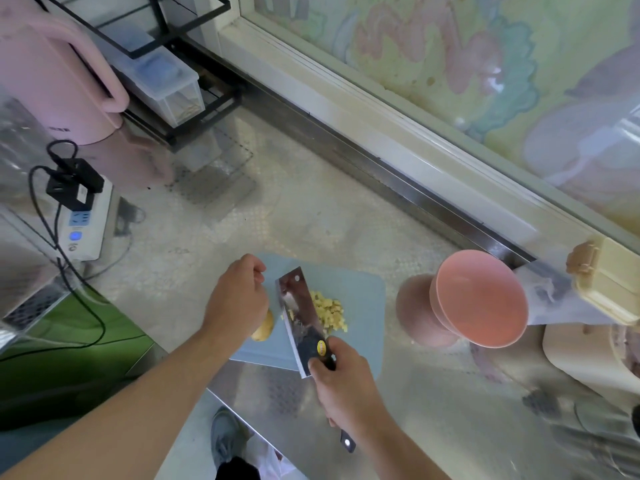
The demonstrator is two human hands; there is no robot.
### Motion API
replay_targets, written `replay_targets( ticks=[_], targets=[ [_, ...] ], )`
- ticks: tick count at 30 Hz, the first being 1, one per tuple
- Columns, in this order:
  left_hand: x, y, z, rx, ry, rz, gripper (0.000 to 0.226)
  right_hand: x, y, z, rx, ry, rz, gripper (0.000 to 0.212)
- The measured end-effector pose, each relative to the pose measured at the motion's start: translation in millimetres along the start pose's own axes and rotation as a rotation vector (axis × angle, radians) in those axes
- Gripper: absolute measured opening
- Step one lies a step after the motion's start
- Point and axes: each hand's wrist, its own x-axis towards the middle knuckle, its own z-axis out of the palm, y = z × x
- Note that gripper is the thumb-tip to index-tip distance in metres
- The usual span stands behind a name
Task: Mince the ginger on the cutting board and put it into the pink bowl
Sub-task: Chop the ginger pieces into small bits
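Two lots of ginger sit on the pale blue cutting board (360, 341): a heap of small yellow diced ginger (329, 311) just right of the blade, and an uncut ginger piece (264, 328) at the board's left side, partly hidden under the left hand (239, 294). The right hand (341, 382) has its fingers curled tight round the black handle of the cleaver (298, 317), close up to the blade, with the handle's end sticking out behind the wrist. The blade stands tilted on the board, touching the left edge of the heap. The left hand hovers over the uncut piece with fingers loosely curled under; whether they actually grip or merely rest on it cannot be told from this angle. The diced bits look light, damp and loose, so they will likely scatter if pushed fast and cling to wet steel; pinching them up would be slow, and the broad flat of the cleaver looks the better carrier. The uncut piece looks firm and fibrous with a rounded, smooth skin, so it may roll; it is best held from above with fingertips tucked back from the edge. The pink bowl (485, 299) stands off the board to the right on the metal counter (311, 220), well apart from the heap, its mouth showing nothing inside. The board seems thin and may slide under chopping.
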Motion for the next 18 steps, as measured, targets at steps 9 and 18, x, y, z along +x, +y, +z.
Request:
replay_targets(
  ticks=[9,18],
  targets=[
    [-3,-9,4,0.074,-0.054,0.125,0.029,1,6,-12,-0.192,0.103,-0.093,0.018],
    [-2,-14,7,0.059,-0.001,0.130,0.035,1,4,-3,-0.177,0.107,-0.158,0.017]
  ],
)
